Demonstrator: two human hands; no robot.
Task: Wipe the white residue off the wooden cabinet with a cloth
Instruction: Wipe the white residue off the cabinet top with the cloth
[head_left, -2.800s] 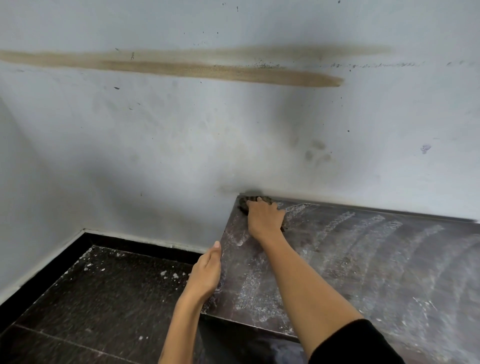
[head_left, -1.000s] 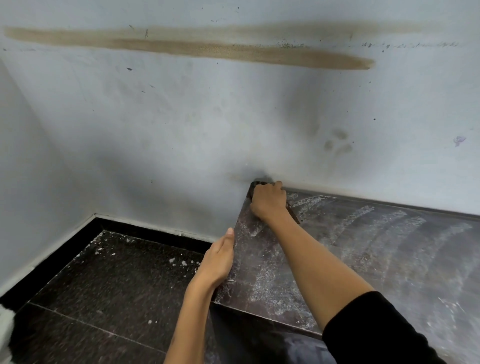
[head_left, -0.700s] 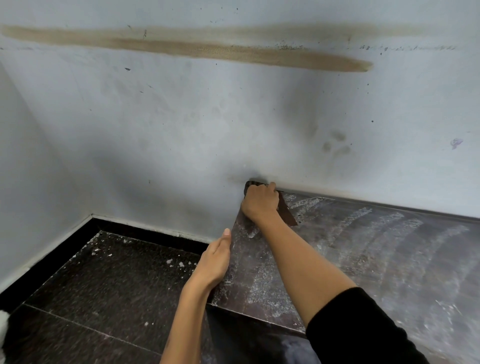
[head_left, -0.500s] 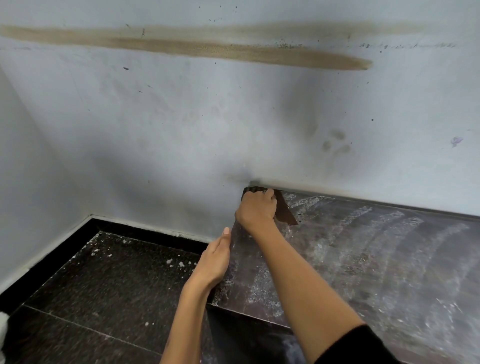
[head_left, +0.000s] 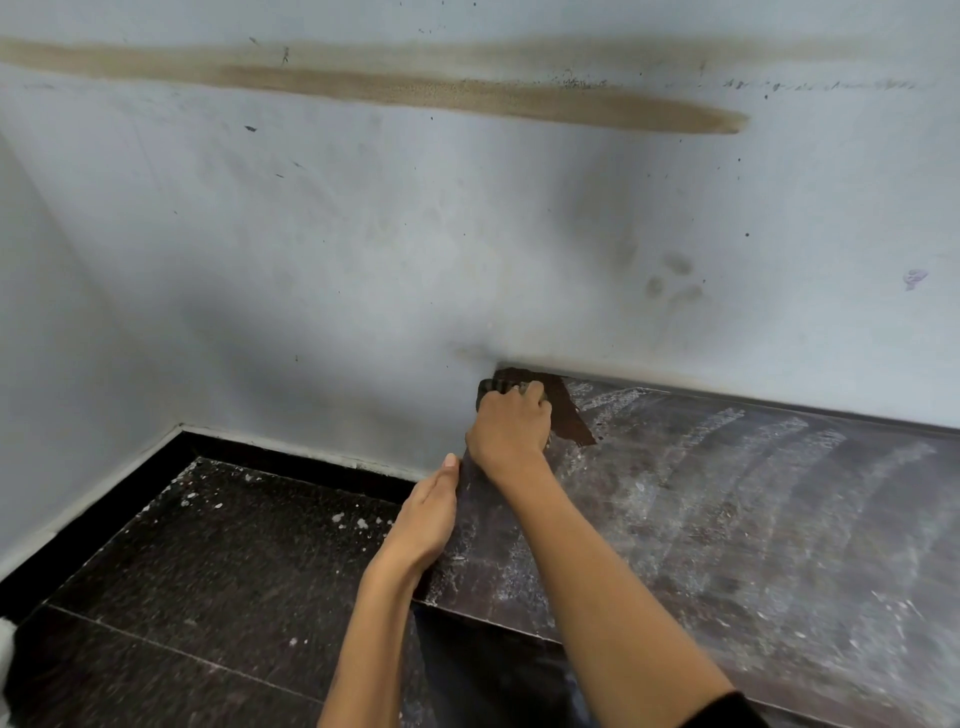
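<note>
**A:** Across the lower right of the frame the wooden cabinet (head_left: 727, 519) is lying streaked with white residue (head_left: 691, 499). How should this stroke be going?

**B:** I'd judge it is wanting firm, overlapping passes, dragging outward from the wall corner so nothing is staying in the seam.

**A:** And the hands?

**B:** The right hand (head_left: 511, 428) is curling around the dark cloth (head_left: 569, 410) at the cabinet's far-left corner, centre frame. The left hand (head_left: 423, 517), fingers straight, is resting against the cabinet's left edge.

**A:** Anything differing from half a second ago?

**B:** The right hand is sitting slightly closer to the corner; the left is staying put.
</note>
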